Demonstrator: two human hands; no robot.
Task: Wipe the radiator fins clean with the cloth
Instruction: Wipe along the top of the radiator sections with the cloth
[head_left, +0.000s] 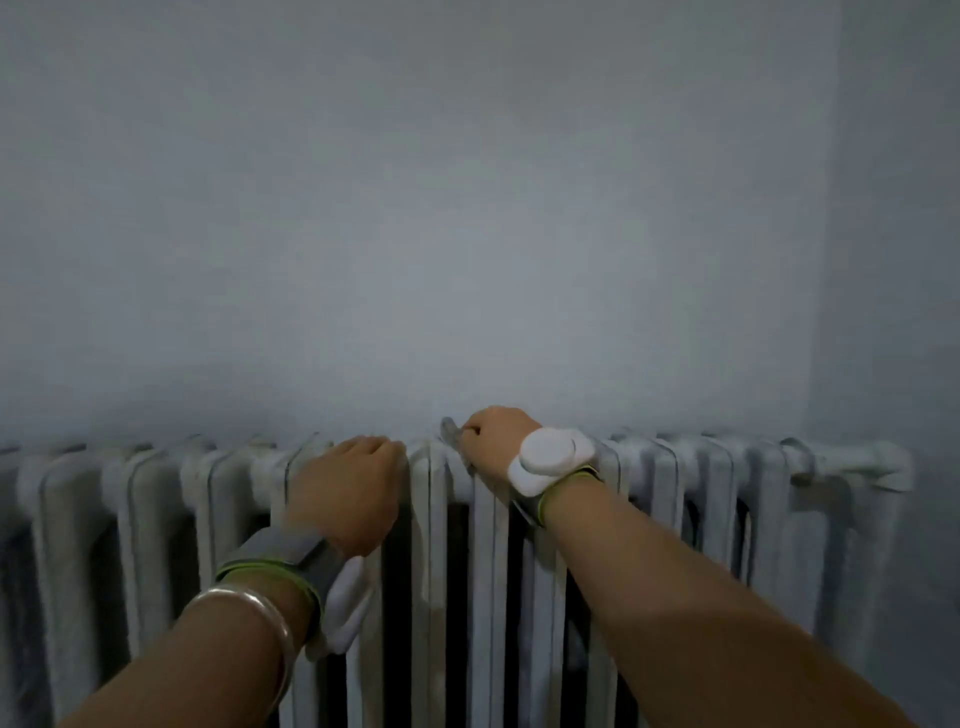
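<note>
Right hand (491, 434) clamped on cloth (450, 432) at far top of radiator (769, 467); left hand (347, 493) hooked over its top, bracing. Advise: press cloth between fins (67, 519), stroke full length.

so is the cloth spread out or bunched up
Bunched up: only a small grey tuft of the cloth pokes out of the right hand, which grips it atop the radiator.
</note>
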